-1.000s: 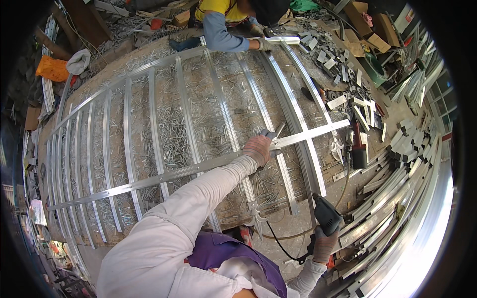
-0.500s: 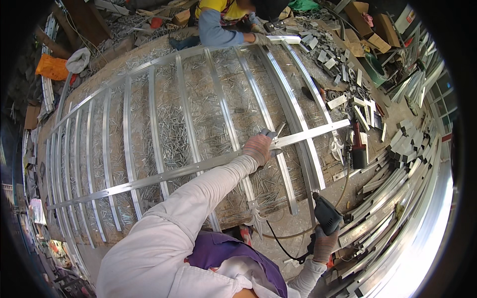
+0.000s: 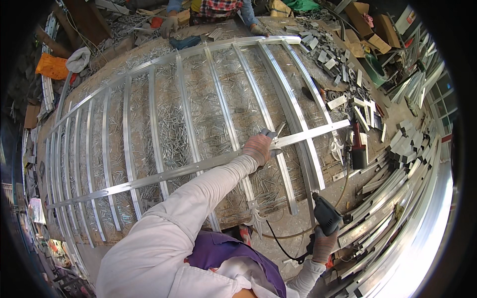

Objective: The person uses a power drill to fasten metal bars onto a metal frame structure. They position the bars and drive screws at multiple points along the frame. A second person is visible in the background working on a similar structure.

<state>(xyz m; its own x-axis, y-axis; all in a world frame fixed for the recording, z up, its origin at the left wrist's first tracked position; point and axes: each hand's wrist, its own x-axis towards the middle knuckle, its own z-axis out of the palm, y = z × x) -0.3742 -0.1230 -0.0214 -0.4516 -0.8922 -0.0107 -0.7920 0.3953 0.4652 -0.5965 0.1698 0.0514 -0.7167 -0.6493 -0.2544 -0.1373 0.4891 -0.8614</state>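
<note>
A flat frame of silvery metal bars lies across the work table (image 3: 233, 203). My left hand (image 3: 258, 148), in a striped glove, is closed around the frame's near long rail (image 3: 313, 132), close to where it crosses an upright bar (image 3: 257, 92). My right hand (image 3: 325, 245), gloved too, grips a dark green power drill (image 3: 327, 216) by its handle, low on the right. The drill's nose points up toward the near end of a long metal bar (image 3: 305, 136); whether its bit touches the bar cannot be made out.
Across the table are a co-worker's two gloved hands (image 3: 169, 26), one touching the far rail (image 3: 164, 60). A blue tool (image 3: 185, 42) lies nearby. Loose screws or rivets cover the tabletop. To the right are a red-and-black tool (image 3: 358, 149), cut metal pieces (image 3: 405, 141) and stacked long profiles (image 3: 377, 228).
The co-worker has straightened up and moved back from the frame, one hand now by the blue tool. My hands, the drill and the frame look unmoved.
</note>
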